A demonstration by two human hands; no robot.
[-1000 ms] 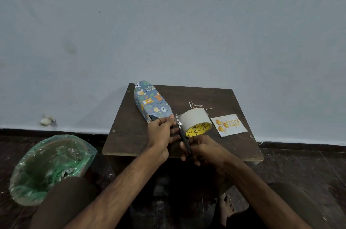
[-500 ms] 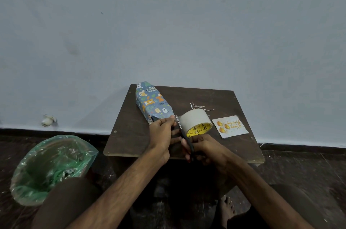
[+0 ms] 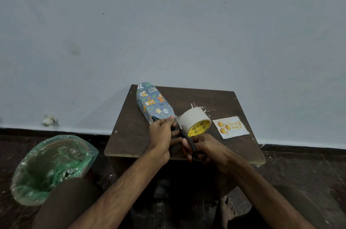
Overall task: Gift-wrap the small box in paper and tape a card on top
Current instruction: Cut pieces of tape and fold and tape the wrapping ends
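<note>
The box (image 3: 153,104), wrapped in blue paper with cartoon animals, lies at the back left of the small brown table (image 3: 131,122). A grey tape roll (image 3: 194,120) with a yellow core stands beside it. My left hand (image 3: 162,135) pinches the free end of the tape next to the box's near end. My right hand (image 3: 204,147) grips black scissors (image 3: 187,138), whose blades point up at the tape strip between my left hand and the roll. A white card (image 3: 232,127) with gold ornaments lies flat to the right of the roll.
A bin lined with a green plastic bag (image 3: 50,167) stands on the floor at the left. Thin paper scraps (image 3: 199,107) lie behind the roll. A pale wall rises just behind the table. My knees and a bare foot (image 3: 227,208) are below the table edge.
My right hand has shifted slightly with the scissors, whose blades stay at the tape strip. My left hand keeps its pinch on the tape end. Box, roll and card have not moved.
</note>
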